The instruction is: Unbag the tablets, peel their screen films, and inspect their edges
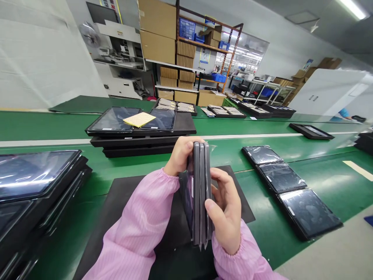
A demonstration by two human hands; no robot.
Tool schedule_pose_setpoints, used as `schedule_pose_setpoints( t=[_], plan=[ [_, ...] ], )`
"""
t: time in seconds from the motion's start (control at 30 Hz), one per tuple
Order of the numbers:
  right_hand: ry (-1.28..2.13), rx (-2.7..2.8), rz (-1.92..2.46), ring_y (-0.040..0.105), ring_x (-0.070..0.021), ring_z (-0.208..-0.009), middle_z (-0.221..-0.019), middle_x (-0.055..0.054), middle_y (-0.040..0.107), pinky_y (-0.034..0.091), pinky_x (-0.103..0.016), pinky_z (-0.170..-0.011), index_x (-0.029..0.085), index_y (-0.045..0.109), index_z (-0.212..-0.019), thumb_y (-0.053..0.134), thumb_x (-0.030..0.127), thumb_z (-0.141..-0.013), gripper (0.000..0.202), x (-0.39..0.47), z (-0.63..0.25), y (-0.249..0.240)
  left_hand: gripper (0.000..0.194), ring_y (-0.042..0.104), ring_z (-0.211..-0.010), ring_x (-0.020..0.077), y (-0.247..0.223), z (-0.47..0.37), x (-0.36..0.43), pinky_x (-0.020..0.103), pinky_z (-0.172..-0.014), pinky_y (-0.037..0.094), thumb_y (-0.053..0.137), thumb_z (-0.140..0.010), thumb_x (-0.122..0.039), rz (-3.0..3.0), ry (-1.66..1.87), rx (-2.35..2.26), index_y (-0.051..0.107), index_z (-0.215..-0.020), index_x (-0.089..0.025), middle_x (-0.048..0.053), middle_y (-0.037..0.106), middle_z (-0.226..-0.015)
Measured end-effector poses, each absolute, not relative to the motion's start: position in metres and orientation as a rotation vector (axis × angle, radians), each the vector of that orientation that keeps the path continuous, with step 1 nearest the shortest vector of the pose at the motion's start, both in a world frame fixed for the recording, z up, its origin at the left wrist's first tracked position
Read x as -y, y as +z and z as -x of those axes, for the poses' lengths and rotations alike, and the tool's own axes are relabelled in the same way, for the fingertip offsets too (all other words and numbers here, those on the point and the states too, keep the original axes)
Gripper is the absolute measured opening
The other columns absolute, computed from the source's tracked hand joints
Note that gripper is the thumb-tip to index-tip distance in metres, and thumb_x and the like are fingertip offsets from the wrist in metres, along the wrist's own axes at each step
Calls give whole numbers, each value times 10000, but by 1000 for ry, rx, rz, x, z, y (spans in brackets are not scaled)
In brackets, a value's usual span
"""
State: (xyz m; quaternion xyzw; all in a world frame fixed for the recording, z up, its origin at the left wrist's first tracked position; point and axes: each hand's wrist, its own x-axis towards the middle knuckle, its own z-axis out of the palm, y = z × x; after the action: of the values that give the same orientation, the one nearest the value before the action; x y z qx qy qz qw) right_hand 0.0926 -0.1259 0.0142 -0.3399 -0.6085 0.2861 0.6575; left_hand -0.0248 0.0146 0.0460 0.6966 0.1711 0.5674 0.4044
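A stack of several thin dark panels (201, 194) in clear film stands on edge above the black mat (125, 202), its narrow sides facing me. My left hand (183, 153) grips the stack at its far upper end, fingers over the top. Along the right side, my right hand (225, 206) holds the stack with thumb and bent fingers against the outermost panel. The screen face of the leftmost panel shows at a slant, with a small white label on it.
Black trays with screens (113, 118) and a yellow dotted sheet (140, 119) are stacked ahead. More stacked screens (35, 171) lie left. At right, three wrapped screens (287, 177) sit in a row on the green table (335, 171).
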Motion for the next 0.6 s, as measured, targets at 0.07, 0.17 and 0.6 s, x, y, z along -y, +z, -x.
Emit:
schedule_pose_setpoints(
  t=[0.07, 0.17, 0.6],
  plan=[
    [678, 1361, 731, 698, -234, -1212, -1250, -69, 667, 636, -380, -1011, 300, 628, -1281, 627, 149, -871, 437, 123, -93, 14, 820, 413, -492, 162, 45, 25, -16, 342, -523, 326, 432, -743, -985, -1735, 1451, -459, 587, -606, -192, 22, 523, -528],
    [717, 1348, 720, 683, -226, -1234, -1273, -59, 659, 622, -377, -1033, 315, 633, -1306, 654, 118, -852, 496, 123, -93, 14, 801, 397, -505, 160, 44, 24, -16, 336, -518, 308, 437, -751, -976, -1715, 1482, -481, 561, -591, -201, 18, 512, -522],
    [738, 1412, 769, 603, -268, -1316, -1357, -38, 563, 564, -473, -1101, 398, 535, -1390, 728, 166, -786, 676, 130, -90, 12, 811, 444, -496, 177, 42, 23, -18, 350, -524, 349, 452, -730, -981, -1708, 1464, -459, 615, -605, -197, 25, 541, -517]
  ],
)
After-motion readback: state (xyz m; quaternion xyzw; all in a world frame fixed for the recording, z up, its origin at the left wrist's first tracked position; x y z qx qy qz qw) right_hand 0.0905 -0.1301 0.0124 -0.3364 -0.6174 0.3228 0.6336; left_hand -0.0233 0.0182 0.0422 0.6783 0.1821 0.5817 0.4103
